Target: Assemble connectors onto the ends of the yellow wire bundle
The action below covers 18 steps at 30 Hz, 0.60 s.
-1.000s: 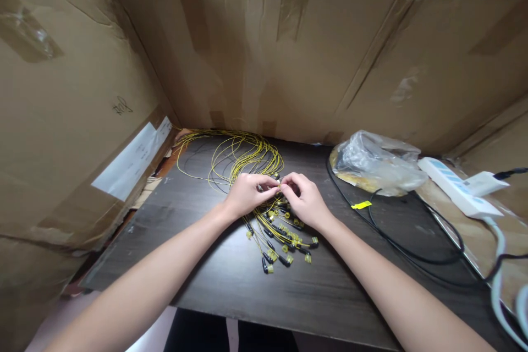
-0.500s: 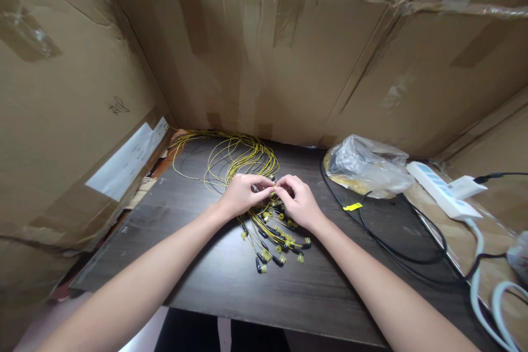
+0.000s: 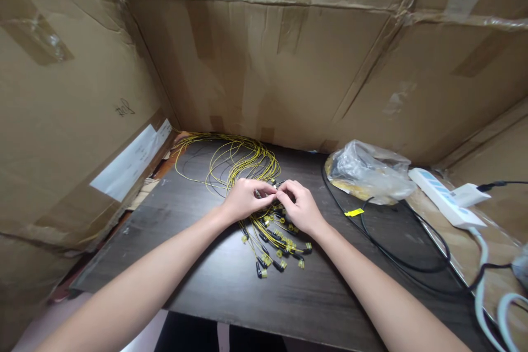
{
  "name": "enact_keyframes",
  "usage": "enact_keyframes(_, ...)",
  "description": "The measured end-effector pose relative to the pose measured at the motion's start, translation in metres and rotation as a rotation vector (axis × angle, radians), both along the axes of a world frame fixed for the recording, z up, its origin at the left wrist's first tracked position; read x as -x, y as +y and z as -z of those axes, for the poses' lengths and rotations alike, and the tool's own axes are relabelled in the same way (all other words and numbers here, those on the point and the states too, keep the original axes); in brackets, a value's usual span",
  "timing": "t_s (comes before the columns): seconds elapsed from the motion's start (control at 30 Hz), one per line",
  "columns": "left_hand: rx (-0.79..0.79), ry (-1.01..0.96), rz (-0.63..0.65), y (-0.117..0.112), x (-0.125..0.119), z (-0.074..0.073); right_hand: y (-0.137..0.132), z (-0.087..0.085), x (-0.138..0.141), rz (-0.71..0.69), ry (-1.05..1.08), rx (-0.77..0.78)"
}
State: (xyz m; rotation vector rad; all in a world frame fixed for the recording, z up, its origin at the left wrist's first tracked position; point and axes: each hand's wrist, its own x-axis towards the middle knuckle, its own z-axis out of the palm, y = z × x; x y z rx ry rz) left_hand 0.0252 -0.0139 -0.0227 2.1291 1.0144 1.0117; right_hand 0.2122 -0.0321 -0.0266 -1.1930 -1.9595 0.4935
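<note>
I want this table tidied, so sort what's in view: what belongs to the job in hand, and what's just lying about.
Job in hand, it seems:
yellow wires, beneath the left hand and right hand
black connectors
yellow caps

Apparently just lying about:
bag
black cable
power strip

What the hands pinch, if anything, is too small to tell.

Low passage available over front tabletop (image 3: pixel 231 297), between forearms (image 3: pixel 383 286). Capped connectors (image 3: pixel 284 250) and yellow cables (image 3: pixel 256 159) obstruct middle. Plastic bag (image 3: pixel 367 173), looped black cord (image 3: pixel 391 264) obstruct right. Cardboard wall (image 3: pixel 256 77) closes rear.
</note>
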Motion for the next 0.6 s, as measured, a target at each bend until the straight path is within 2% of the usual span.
enact_keyframes(0.2,-0.050,-0.015,0.009,-0.0017,-0.0002,-0.0004,-0.0003,-0.0018,0.0000,-0.008,-0.012,0.010)
enact_keyframes(0.43,0.013,-0.001,-0.030,-0.0019,-0.0010,-0.0005,-0.0006,-0.0013,-0.0009,-0.020,0.052,0.002)
enact_keyframes(0.6,-0.022,-0.017,0.025,-0.0015,-0.0007,0.0024,0.0008,0.0016,-0.0018,-0.024,0.044,0.035)
